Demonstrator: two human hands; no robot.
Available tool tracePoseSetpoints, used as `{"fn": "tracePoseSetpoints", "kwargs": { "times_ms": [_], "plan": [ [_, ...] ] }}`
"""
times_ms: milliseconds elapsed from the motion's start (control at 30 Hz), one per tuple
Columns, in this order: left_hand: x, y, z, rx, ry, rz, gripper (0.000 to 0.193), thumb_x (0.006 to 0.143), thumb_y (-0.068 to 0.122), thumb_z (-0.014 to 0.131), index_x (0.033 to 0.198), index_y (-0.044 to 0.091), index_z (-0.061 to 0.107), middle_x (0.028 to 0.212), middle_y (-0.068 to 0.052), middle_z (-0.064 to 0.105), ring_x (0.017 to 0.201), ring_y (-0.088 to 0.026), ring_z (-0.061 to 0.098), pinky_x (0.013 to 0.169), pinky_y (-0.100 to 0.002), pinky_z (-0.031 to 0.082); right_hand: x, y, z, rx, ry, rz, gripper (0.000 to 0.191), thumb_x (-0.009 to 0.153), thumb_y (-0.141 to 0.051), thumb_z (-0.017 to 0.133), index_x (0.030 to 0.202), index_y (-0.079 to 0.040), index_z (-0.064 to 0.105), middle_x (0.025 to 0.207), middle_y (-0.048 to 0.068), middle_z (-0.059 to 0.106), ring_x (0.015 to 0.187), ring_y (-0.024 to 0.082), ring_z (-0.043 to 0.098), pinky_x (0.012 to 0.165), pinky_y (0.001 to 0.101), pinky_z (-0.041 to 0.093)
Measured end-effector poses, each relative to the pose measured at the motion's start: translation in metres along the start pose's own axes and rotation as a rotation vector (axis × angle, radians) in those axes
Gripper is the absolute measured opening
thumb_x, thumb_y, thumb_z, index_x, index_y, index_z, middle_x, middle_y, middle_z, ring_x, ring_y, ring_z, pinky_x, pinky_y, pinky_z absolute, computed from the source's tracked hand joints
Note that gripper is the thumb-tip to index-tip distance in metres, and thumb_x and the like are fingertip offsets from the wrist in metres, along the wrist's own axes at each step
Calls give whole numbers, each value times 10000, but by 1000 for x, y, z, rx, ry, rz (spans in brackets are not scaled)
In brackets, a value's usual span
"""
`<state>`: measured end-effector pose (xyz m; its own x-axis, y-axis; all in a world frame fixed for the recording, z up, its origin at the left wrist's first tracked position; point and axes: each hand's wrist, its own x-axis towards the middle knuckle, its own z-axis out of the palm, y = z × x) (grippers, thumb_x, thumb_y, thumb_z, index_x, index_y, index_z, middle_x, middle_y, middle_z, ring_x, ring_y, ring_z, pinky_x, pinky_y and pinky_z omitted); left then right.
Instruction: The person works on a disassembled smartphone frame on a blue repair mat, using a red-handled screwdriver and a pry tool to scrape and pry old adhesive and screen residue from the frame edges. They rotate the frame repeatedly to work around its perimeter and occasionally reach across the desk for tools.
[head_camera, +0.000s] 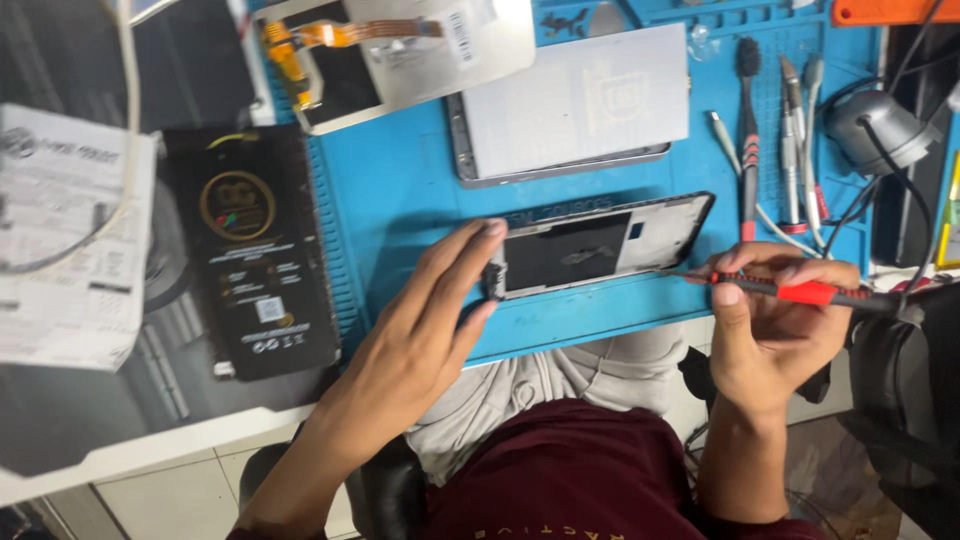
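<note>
Where the worktop (120, 440) begins at the left, we see a white printed paper (70, 250) and beside it a black flat box (250, 250) with a round gold mark. Next comes the blue repair mat (400, 190). Our left hand (430, 320) lies on its near edge, with the fingers spread; the fingertips (490, 232) touch the left end of the phone frame (600, 245) and press it down, so this grip closes around nothing. The phone frame lies flat on the mat, near the front edge, with its dark inner side up. Behind it rest a grey phone back (575, 100) and a white panel with an orange flex cable (330, 35). Further right, our right hand (770, 320) pinches a red and black screwdriver (800, 292) between thumb and fingers, and its tip touches the right lower edge of the frame. Behind this hand, a brush (748, 130) and several thin tools (800, 130) lie on the mat.
</note>
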<state>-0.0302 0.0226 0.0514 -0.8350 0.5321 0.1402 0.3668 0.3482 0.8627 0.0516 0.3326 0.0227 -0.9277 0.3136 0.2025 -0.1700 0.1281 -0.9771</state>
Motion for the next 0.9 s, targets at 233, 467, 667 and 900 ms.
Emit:
{"fn": "tracePoseSetpoints", "kwargs": {
  "times_ms": [233,467,667,900],
  "plan": [
    [0,0,5,-11,0,-64,684,962,34,720,1550,37,371,1544,-179,450,1234,-247,665,1054,-368,571,-7,16,-21,-78,81,-55,383,1078,14,713,1177,-104,362,1078,192,614,902,179,642,824,348,645],
    [0,0,6,17,9,-62,688,929,14,740,1524,22,394,1528,-185,473,1274,-285,641,1060,-363,581,-7,15,-24,-61,78,-12,407,1086,-21,733,1166,-107,343,1045,180,601,863,168,632,806,334,642],
    [-1,-2,7,31,9,-56,690,927,11,743,1521,10,390,1522,-185,471,1298,-297,627,1053,-364,531,-10,16,-27,-90,63,0,415,1096,-26,730,1179,-105,331,1044,177,591,881,164,633,808,317,651],
    [-2,-1,6,79,15,-20,703,921,28,754,1520,19,386,1502,-173,487,1317,-314,613,1093,-395,558,-8,14,-25,-114,59,16,419,1098,-10,727,1185,-94,326,1053,183,588,894,167,639,808,315,658]
  ]
}}
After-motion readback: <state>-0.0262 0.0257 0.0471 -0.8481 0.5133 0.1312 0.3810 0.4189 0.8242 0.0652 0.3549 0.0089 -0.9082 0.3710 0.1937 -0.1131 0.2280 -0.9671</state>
